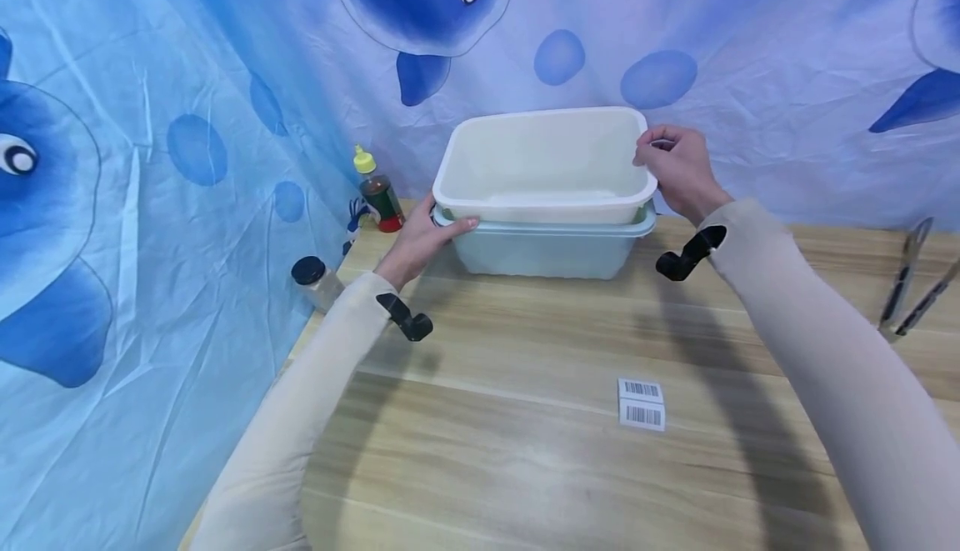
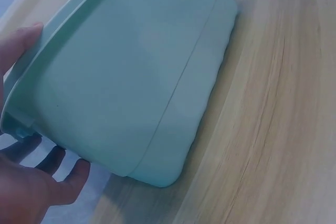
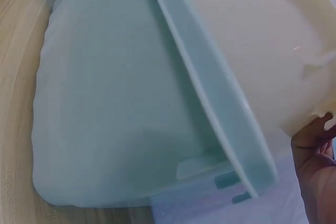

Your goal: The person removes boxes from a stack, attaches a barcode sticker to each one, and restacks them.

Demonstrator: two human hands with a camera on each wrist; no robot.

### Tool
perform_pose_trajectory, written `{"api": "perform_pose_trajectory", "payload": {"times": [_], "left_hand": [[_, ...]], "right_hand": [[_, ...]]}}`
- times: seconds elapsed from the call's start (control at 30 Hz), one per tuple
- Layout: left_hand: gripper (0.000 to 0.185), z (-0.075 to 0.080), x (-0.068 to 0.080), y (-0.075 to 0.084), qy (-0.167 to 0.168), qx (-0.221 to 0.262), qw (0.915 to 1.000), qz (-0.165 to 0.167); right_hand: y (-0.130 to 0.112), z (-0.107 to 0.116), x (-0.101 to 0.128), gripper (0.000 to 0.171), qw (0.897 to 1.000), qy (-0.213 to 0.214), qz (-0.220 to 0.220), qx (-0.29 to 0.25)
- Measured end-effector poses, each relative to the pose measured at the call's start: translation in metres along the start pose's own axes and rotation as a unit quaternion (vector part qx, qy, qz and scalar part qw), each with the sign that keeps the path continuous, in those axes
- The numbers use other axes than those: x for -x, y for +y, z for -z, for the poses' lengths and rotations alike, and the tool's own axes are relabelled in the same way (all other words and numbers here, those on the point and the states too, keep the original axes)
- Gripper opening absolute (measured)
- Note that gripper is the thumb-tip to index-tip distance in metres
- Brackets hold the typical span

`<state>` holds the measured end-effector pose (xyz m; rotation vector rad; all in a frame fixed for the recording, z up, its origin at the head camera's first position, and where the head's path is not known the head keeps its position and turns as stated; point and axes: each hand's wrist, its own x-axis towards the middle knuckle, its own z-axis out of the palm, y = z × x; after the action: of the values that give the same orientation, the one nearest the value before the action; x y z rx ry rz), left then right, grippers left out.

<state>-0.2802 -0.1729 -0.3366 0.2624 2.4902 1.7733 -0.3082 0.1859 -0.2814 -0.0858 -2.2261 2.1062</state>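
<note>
Right hand [image 1: 678,169] pinches white tub [image 1: 543,159] rim; left hand [image 1: 423,238] grips green tub [image 1: 543,247] rim. Lift straight, hold green down.

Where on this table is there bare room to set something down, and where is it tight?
The widest bare patch of the wooden table lies in front of the stacked white basin and pale green basin, around the barcode label. It is crowded at the left edge with the sauce bottle and black-capped jar, and tongs take the right edge.
</note>
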Motion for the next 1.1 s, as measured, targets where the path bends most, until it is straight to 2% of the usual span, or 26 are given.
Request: {"api": "perform_pose_trajectory", "payload": {"times": [0.13,0.27,0.43,0.6,0.83,1.1], "left_hand": [[0.084,-0.002,-0.002,0.002,-0.003,-0.002,1.0000,0.005],[0.084,-0.004,-0.003,0.003,-0.005,-0.001,0.9999,0.012],[0.089,-0.005,-0.003,0.004,-0.003,-0.014,0.9998,0.016],[0.099,-0.003,-0.004,0.007,0.005,-0.029,0.9990,0.034],[0.097,-0.002,-0.005,0.007,0.004,-0.037,0.9985,0.041],[0.098,-0.004,-0.005,0.004,0.006,-0.050,0.9976,0.047]], "right_hand": [[-0.004,0.005,0.003,0.011,1.000,0.008,0.003,-0.028],[-0.011,0.009,0.007,0.013,0.997,0.011,0.025,-0.071],[-0.027,0.012,0.014,0.015,0.989,0.012,0.066,-0.129],[-0.048,0.014,0.019,0.013,0.980,0.005,0.094,-0.175],[-0.070,0.018,0.028,0.012,0.976,0.022,0.077,-0.200],[-0.083,0.033,0.042,0.011,0.973,0.031,0.105,-0.205]]}}
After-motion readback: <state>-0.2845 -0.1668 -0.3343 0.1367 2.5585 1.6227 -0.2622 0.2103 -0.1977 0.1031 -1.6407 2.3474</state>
